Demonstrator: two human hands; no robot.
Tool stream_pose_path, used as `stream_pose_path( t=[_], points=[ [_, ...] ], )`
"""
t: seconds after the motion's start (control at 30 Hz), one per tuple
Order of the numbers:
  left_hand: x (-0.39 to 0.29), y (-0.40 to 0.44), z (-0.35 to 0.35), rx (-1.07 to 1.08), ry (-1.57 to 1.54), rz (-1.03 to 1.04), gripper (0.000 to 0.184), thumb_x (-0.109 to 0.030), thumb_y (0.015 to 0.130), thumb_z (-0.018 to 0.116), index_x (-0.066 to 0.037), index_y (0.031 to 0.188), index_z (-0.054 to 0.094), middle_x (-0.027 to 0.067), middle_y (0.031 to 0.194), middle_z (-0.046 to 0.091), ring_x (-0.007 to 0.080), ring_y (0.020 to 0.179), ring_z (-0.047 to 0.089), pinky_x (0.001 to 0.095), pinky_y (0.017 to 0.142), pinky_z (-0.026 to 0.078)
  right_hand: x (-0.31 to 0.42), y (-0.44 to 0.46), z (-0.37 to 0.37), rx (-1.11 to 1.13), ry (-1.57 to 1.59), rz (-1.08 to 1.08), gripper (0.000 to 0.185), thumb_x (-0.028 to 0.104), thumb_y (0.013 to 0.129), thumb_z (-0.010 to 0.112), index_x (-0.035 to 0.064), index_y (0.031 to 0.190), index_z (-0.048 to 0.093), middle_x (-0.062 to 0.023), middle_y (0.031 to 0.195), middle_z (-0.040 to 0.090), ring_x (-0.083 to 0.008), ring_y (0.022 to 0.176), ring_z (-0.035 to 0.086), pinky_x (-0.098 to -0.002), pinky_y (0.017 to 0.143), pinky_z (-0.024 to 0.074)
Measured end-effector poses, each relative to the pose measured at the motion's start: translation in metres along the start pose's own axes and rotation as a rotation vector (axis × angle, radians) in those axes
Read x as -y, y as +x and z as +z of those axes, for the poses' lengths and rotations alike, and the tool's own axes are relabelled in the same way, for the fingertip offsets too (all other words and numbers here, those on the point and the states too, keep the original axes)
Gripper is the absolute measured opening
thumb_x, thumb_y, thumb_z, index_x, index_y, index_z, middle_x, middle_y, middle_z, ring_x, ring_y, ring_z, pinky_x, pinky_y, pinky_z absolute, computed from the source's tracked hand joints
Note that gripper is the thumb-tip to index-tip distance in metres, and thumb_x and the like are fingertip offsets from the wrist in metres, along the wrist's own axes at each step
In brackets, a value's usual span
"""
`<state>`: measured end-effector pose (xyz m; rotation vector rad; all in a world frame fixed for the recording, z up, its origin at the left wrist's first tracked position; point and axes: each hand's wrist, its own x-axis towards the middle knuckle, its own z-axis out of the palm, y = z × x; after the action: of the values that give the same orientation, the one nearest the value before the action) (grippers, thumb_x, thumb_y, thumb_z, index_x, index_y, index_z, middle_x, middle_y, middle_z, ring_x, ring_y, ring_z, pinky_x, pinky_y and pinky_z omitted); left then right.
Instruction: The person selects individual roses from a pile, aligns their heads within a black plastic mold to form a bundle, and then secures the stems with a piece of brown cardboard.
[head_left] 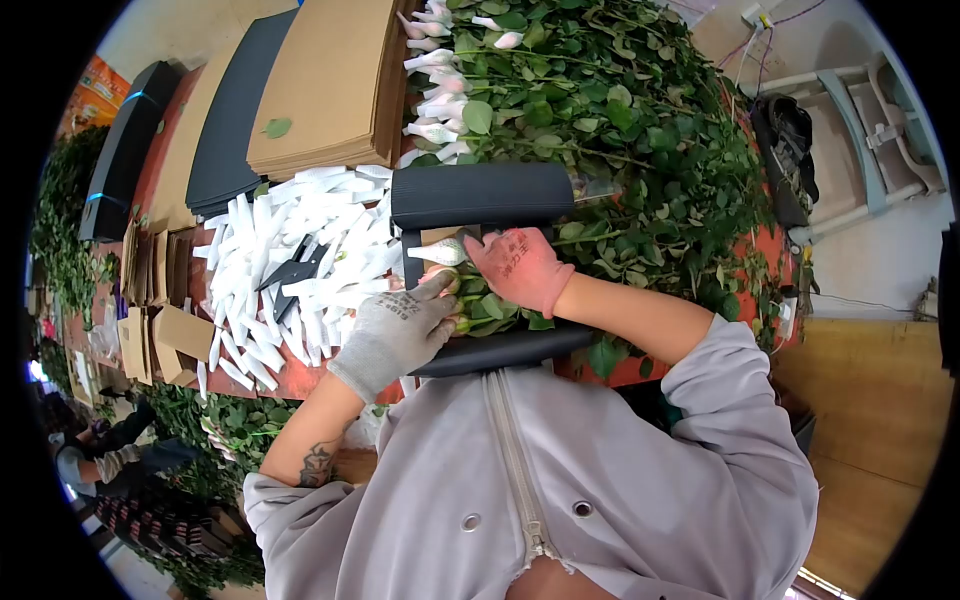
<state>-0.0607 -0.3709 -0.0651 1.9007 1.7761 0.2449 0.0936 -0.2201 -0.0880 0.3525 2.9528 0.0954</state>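
Observation:
My left hand (395, 325), in a grey glove, reaches over several rose heads (460, 324) lying in a black corrugated wrap (485, 197). Its thumb and forefinger are apart, with the fingertips touching the heads. My right hand (520, 268), in a pink glove with dark fingertips, is closed at the stem end of a rose bud in a white sleeve (438, 252). That bud lies sideways above the bare heads, pointing left. Green leaves show below my right hand, and the stems under it are hidden.
White sleeves (340, 215) are heaped at the left around a black tool (295, 271). Cardboard sheets (325, 80) and black sheets (235, 110) lie beyond. Leafy rose stems (620, 110) cover the right side. Another person's gloved hand (118, 462) shows at the far left.

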Motion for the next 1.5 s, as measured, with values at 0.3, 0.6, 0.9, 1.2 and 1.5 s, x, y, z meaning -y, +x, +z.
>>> stream_pose_path(
  t=[0.3, 0.6, 0.9, 1.2, 1.5],
  points=[
    [0.035, 0.032, 0.017, -0.582, 0.083, -0.017, 0.023, -0.012, 0.080, 0.059, -0.011, 0.102, 0.063, 0.0081, 0.100, 0.062, 0.0263, 0.084, 0.062, 0.0347, 0.069, 0.050, 0.004, 0.003, 0.006, -0.010, -0.017, -0.022, 0.040, 0.015, 0.081, 0.048, -0.0017, 0.117, 0.051, -0.0072, 0.081, 0.062, -0.0194, 0.072, 0.063, -0.0310, 0.057, 0.0461],
    [0.042, 0.024, 0.029, -0.698, 0.052, -0.075, 0.016, -0.010, 0.080, 0.058, -0.014, 0.093, 0.066, 0.0051, 0.080, 0.062, 0.0244, 0.072, 0.061, 0.0340, 0.062, 0.049, 0.001, 0.001, 0.021, -0.081, 0.009, -0.023, 0.043, 0.013, 0.084, 0.044, 0.0036, 0.126, 0.048, -0.0040, 0.083, 0.063, -0.0185, 0.075, 0.064, -0.0319, 0.059, 0.0470],
    [0.039, -0.026, -0.016, -0.463, -0.149, -0.103, 0.023, -0.007, 0.085, 0.055, -0.004, 0.106, 0.063, 0.0152, 0.104, 0.064, 0.0258, 0.091, 0.064, 0.0345, 0.077, 0.050, 0.000, 0.006, 0.022, -0.029, -0.019, -0.060, 0.036, 0.012, 0.084, 0.046, 0.0028, 0.118, 0.053, -0.0077, 0.085, 0.064, -0.0217, 0.075, 0.064, -0.0328, 0.058, 0.0464],
    [0.013, 0.024, -0.003, -0.288, 0.012, 0.155, 0.036, -0.020, 0.086, 0.049, -0.010, 0.120, 0.056, 0.0104, 0.126, 0.053, 0.0294, 0.091, 0.062, 0.0373, 0.072, 0.051, -0.002, 0.003, 0.007, -0.037, 0.021, -0.059, 0.040, 0.010, 0.082, 0.044, -0.0002, 0.120, 0.053, -0.0096, 0.088, 0.063, -0.0216, 0.081, 0.063, -0.0316, 0.059, 0.0476],
    [-0.004, 0.029, -0.013, -0.144, 0.134, 0.034, 0.049, -0.033, 0.082, 0.055, -0.006, 0.123, 0.049, 0.0141, 0.119, 0.049, 0.0316, 0.086, 0.060, 0.0411, 0.071, 0.049, -0.089, 0.142, -0.024, -0.222, -0.323, 0.007, 0.040, 0.025, 0.058, 0.067, 0.0022, 0.088, 0.054, -0.0088, 0.086, 0.056, -0.0218, 0.091, 0.056, -0.0426, 0.077, 0.0415]
  ],
)
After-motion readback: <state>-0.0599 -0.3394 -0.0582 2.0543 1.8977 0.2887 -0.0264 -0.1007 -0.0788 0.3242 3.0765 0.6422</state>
